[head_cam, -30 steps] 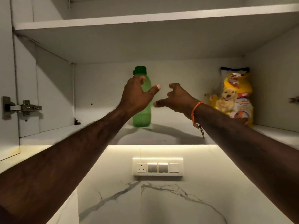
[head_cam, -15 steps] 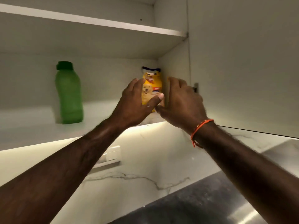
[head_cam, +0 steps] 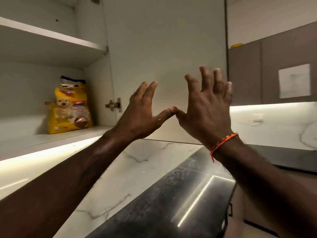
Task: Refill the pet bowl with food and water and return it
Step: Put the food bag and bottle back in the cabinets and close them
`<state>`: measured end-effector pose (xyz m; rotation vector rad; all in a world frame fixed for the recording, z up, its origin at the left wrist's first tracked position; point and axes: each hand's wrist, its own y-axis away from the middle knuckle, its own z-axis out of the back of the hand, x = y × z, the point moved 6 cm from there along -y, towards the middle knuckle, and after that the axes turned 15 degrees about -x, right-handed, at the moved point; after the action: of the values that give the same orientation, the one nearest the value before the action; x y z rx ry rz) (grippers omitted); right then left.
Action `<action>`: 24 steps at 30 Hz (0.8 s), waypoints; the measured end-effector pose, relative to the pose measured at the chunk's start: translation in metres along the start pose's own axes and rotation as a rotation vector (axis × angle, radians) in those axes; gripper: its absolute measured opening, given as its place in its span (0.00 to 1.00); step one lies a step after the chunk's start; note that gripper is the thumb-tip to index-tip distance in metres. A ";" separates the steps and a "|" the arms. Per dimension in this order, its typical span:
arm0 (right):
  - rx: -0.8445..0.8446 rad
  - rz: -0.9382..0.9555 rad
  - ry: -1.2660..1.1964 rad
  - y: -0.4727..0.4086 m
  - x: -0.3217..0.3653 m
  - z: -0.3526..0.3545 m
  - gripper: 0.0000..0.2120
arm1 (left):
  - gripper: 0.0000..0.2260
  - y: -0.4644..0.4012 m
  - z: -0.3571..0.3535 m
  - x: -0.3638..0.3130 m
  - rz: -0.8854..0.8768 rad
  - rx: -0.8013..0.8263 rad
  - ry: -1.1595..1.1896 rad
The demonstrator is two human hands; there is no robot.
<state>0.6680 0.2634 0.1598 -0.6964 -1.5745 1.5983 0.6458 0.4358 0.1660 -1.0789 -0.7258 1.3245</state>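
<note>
A yellow pet food bag (head_cam: 68,107) with a puppy printed on it stands upright on the lower shelf (head_cam: 51,140) of an open wall cupboard, at the left. My left hand (head_cam: 142,114) and my right hand (head_cam: 205,107) are raised side by side in front of the open cupboard door (head_cam: 163,48), to the right of the bag and apart from it. Both hands have their fingers spread and straight, and the two thumb tips touch. Neither hand holds anything. No pet bowl and no water bottle is in view.
A door hinge (head_cam: 114,105) sits on the cupboard's side wall. Below are a marble backsplash (head_cam: 137,169) and a dark glossy countertop (head_cam: 180,203). Brown wall cabinets (head_cam: 274,69) hang at the right, with a yellow object (head_cam: 236,46) on top.
The view has swung right, so the green bottle has left the frame. Both hands have moved from in front of the food bag to the door, and their fingers have spread.
</note>
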 end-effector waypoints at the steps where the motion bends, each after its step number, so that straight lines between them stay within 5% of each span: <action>1: -0.032 -0.002 0.025 -0.002 -0.015 0.006 0.45 | 0.45 -0.002 -0.009 -0.013 -0.014 0.003 0.019; 5: -0.039 -0.100 -0.049 -0.009 -0.067 0.011 0.54 | 0.49 -0.004 -0.047 -0.054 -0.072 0.078 0.039; 10: 0.129 -0.326 -0.409 -0.005 -0.093 -0.010 0.46 | 0.53 -0.003 -0.064 -0.068 -0.032 0.103 0.046; 20: -0.052 -0.197 -0.440 0.007 -0.046 0.025 0.44 | 0.37 0.007 -0.017 -0.047 -0.032 -0.035 0.178; 24: -0.169 -0.121 -0.664 0.013 0.006 0.056 0.35 | 0.31 0.013 0.030 -0.026 0.014 -0.187 0.335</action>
<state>0.6170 0.2377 0.1522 -0.1365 -2.1944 1.7127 0.6095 0.4156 0.1690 -1.4179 -0.5980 1.0650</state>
